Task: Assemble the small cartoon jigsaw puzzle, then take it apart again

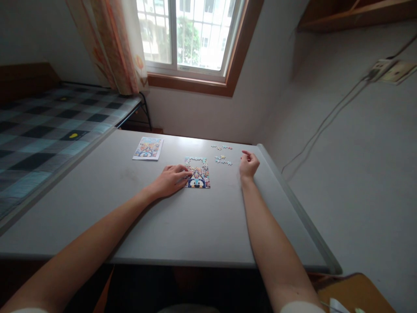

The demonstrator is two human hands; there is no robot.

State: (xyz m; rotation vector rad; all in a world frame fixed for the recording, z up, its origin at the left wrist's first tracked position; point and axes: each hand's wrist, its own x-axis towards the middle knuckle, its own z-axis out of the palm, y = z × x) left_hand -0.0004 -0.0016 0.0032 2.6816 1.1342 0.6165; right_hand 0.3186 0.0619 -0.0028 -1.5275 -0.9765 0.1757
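A partly assembled jigsaw puzzle (199, 177) lies at the middle of the grey table (202, 226), with a gap showing in its upper part. My left hand (172, 179) rests palm down at the puzzle's left edge, its fingers spread and the tips touching it. To the right, my right hand (249, 164) is held with curled fingers above the table; whatever the fingers may hold is too small to make out. Loose puzzle pieces (223, 161) lie between the puzzle and my right hand, and more pieces (222, 148) are farther back. A printed picture card (148, 148) lies at the back left.
Left of the table stands a bed (42, 134) with a checked cover. A curtain (112, 48) hangs by the window (187, 39). At the lower right is a wooden stool or chair (358, 295). Cables (321, 128) run down the right wall.
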